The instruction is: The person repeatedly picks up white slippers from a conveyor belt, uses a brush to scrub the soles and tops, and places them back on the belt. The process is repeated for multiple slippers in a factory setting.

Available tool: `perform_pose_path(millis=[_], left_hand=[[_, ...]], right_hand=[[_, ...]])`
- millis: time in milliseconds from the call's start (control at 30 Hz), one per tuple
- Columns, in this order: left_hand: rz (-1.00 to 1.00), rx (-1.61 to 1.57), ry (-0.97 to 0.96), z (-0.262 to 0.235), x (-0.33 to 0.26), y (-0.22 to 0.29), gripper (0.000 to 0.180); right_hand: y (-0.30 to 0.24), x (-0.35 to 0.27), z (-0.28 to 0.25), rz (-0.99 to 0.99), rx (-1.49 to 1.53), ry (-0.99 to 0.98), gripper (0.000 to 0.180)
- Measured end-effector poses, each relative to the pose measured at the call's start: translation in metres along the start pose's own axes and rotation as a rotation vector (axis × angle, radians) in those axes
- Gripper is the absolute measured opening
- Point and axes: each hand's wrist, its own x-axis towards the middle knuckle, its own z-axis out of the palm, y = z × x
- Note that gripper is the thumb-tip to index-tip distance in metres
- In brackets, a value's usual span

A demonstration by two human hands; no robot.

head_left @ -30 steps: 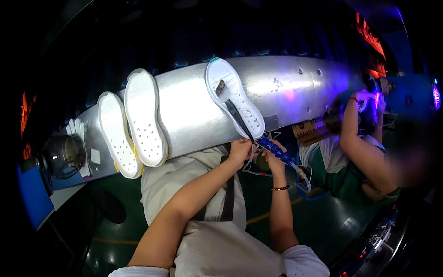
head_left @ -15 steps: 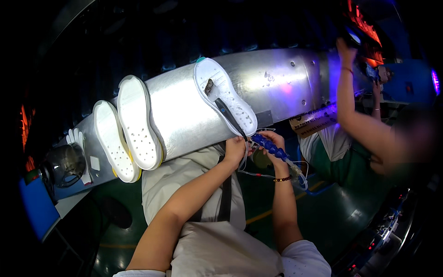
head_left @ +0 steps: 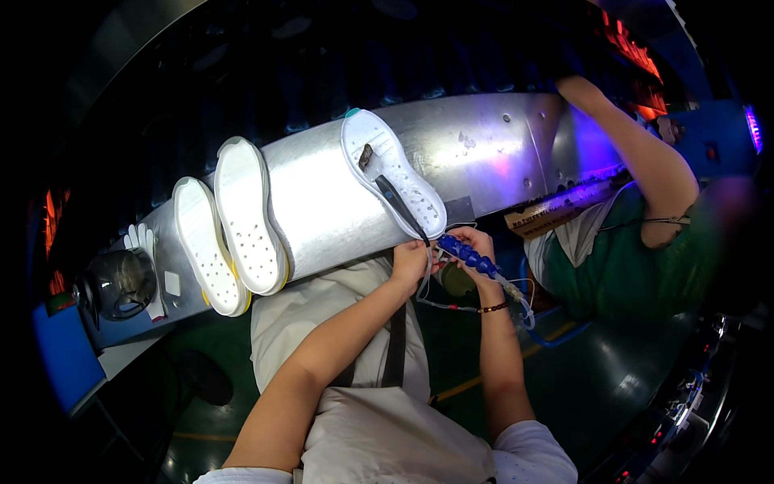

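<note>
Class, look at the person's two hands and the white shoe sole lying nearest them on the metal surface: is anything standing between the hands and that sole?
Nothing visible blocks it. The right hand grips a blue ribbed tool, whose dark tip already rests on the white perforated shoe sole. The left hand sits at the sole's near end.

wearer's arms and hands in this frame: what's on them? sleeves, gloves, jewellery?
Both forearms are bare, with short white sleeves showing only at the lower edge. No gloves on the left hand or the right hand. The right wrist carries a thin dark beaded bracelet. The left wrist looks bare.
</note>
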Motion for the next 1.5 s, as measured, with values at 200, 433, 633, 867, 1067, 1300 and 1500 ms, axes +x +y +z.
perform_pose_path(millis=[200, 433, 633, 867, 1067, 1300, 1500], left_hand=[[-0.022, 0.064, -0.077, -0.007, -0.001, 0.004, 0.017], [-0.043, 0.199, -0.158, -0.055, -0.027, 0.015, 0.029], [0.065, 0.063, -0.168, -0.084, -0.075, 0.038, 0.024], [0.191, 0.0, -0.156, -0.119, -0.126, 0.046, 0.023], [0.206, -0.128, -0.069, -0.153, -0.142, 0.045, 0.019], [0.239, -0.152, -0.04, -0.172, -0.162, 0.053, 0.015], [0.271, -0.102, 0.013, -0.184, -0.164, 0.064, 0.012]], right_hand=[[0.014, -0.002, 0.004, 0.009, 0.126, 0.04, 0.011], [0.02, -0.002, 0.005, 0.129, 0.217, 0.048, 0.016], [0.03, 0.002, 0.008, 0.009, 0.188, 0.106, 0.013], [0.031, -0.006, 0.016, 0.188, 0.477, 0.158, 0.01], [0.027, -0.005, 0.026, 0.115, 0.559, 0.231, 0.007], [0.023, 0.0, 0.039, 0.087, 0.664, 0.324, 0.016], [0.027, -0.004, 0.044, 0.032, 0.615, 0.346, 0.015]])
